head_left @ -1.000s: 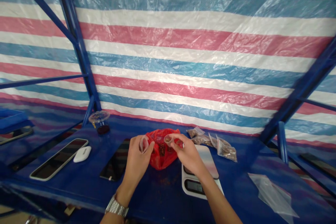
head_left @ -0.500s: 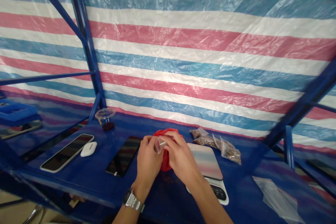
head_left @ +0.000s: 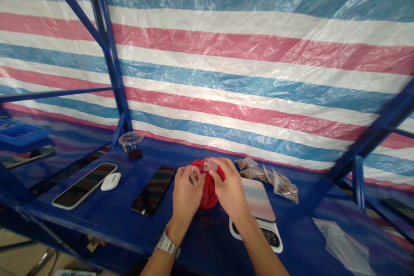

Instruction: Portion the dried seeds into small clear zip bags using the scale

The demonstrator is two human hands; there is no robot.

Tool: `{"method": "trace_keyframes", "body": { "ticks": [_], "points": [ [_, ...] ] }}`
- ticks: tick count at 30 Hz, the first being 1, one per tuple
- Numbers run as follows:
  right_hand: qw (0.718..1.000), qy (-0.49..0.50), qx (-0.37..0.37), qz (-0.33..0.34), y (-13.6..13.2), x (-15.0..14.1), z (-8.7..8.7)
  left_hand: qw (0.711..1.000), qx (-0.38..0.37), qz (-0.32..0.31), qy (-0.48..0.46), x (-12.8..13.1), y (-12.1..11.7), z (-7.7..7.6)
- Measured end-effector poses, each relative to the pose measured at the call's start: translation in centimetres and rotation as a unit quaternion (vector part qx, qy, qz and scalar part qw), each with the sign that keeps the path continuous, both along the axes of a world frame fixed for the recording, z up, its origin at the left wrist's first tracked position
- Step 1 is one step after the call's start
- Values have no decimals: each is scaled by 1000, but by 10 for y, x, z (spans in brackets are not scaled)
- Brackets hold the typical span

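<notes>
you: both hands pinching small clear cups over red bag

left hand narrow, closed on a small clear plastic cup; right hand narrow too, pinching a 2nd clear cup. cups just apart, right by the bunched red plastic bag on the blue table, between ur hands. to ur right: digital scale, and zip bags of brown stuff behind it. to ur left: black phone, white-framed phone, white earbud case, lidded clear cup w/ dark contents. silver watch on left wrist.
</notes>
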State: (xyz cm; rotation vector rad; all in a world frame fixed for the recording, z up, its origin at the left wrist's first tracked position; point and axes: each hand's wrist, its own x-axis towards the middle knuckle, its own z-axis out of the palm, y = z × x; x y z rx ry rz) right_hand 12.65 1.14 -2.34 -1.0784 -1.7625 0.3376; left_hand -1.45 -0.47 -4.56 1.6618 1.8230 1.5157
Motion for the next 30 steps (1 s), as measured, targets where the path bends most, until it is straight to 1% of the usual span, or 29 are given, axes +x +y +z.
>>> {"method": "trace_keyframes", "body": {
  "ticks": [2, 4, 6, 8, 9, 11, 13, 15, 17, 19, 21, 23, 25, 27, 30],
  "points": [
    [999, -20, -25, -23, 5, 3, -6, 999, 34, 30, -3, -4, 0, 5],
    [998, -41, -38, -15, 7, 3, -9, 995, 80, 59, -12, -8, -1, 11],
    [999, -22, -29, 6, 1, 0, -4, 990, 118, 69, -41, -11, -5, 16],
    [998, 28, -16, 49, -11, -5, 7, 989, 126, 55, -62, -11, -11, 19],
    [995, 47, -13, 83, -19, -7, 14, 990, 122, 38, -60, -10, -14, 20],
    [988, 41, -10, 147, -33, -10, 26, 993, 112, 0, -36, -6, -20, 20],
    [986, 14, -9, 166, -41, -10, 32, 994, 105, -31, -11, -2, -23, 22],
    [990, 20, -13, 141, -42, -5, 32, 995, 85, -45, 3, 3, -25, 24],
    [994, 61, -15, 95, -38, 4, 31, 996, 63, -64, 9, 10, -24, 24],
    [994, 94, -10, 56, -33, 14, 31, 993, 58, -107, 6, 18, -23, 23],
    [994, 107, -2, 34, -31, 25, 33, 987, 66, -146, 10, 27, -24, 19],
    [994, 111, 0, 14, -29, 40, 36, 984, 77, -158, 39, 35, -25, 16],
    [993, 112, -13, -23, -26, 60, 36, 982, 88, -153, 73, 40, -26, 15],
    [992, 91, -48, -67, -21, 86, 29, 978, 91, -165, 87, 42, -27, 16],
    [989, 11, -113, -94, -10, 125, 6, 972, 76, -202, 90, 42, -29, 19]
  ]
}}
